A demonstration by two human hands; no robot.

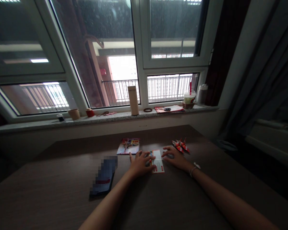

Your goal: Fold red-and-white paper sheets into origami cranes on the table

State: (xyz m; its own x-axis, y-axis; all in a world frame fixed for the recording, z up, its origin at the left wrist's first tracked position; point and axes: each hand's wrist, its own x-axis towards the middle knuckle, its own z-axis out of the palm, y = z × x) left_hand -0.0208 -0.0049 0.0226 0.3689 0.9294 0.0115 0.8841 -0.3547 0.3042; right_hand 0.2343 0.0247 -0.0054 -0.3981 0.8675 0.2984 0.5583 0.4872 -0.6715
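Observation:
A small printed sheet of paper (159, 161), white with red and coloured print, lies on the dark table (172, 198). My left hand (142, 163) rests over its left side, fingers spread and touching it. Just off its right edge is my right hand (175, 157), fingers apart and bent, holding nothing I can see. Beyond the right hand sit folded red-and-white paper pieces (180, 145). Past my left hand lies a stack of colourful printed sheets (129, 146).
A pixelated, phone-like dark object (104, 177) lies left of my left forearm. On the windowsill (110, 117) stand a beige flask (133, 100), a paper cup (74, 114), scissors (167, 109) on papers, a drink cup with a straw (189, 95) and a pale bottle (202, 94).

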